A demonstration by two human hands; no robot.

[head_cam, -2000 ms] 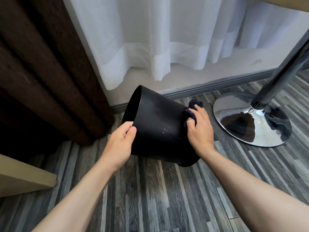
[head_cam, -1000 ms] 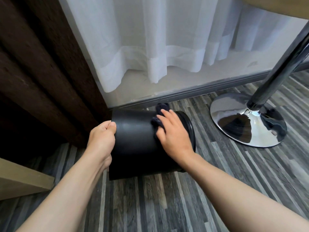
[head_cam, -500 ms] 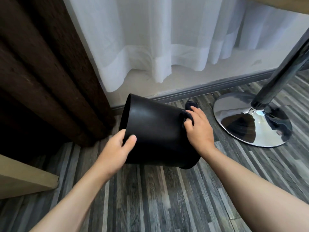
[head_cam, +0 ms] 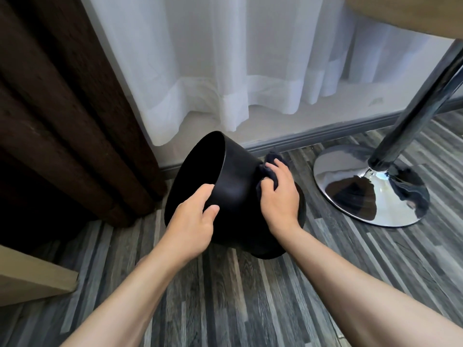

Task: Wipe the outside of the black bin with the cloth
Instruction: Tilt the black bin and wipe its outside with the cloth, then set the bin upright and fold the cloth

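Observation:
The black bin (head_cam: 238,186) is tilted on the wooden floor, its open mouth facing up and to the left, its base low at the right. My left hand (head_cam: 193,221) grips the bin's rim, thumb on the outer wall and fingers curled inside. My right hand (head_cam: 279,196) presses a dark blue cloth (head_cam: 271,160) against the bin's outer wall near the base. Most of the cloth is hidden under the fingers.
A chrome stool base (head_cam: 368,186) with its slanted pole (head_cam: 421,103) stands close on the right. A brown curtain (head_cam: 62,108) hangs at the left, a white sheer curtain (head_cam: 238,66) behind the bin. A light wooden furniture edge (head_cam: 32,276) juts in at lower left.
The bin has tipped so that its mouth faces more upward. My left hand has shifted onto the rim with fingers inside. My right hand keeps the cloth against the wall near the base.

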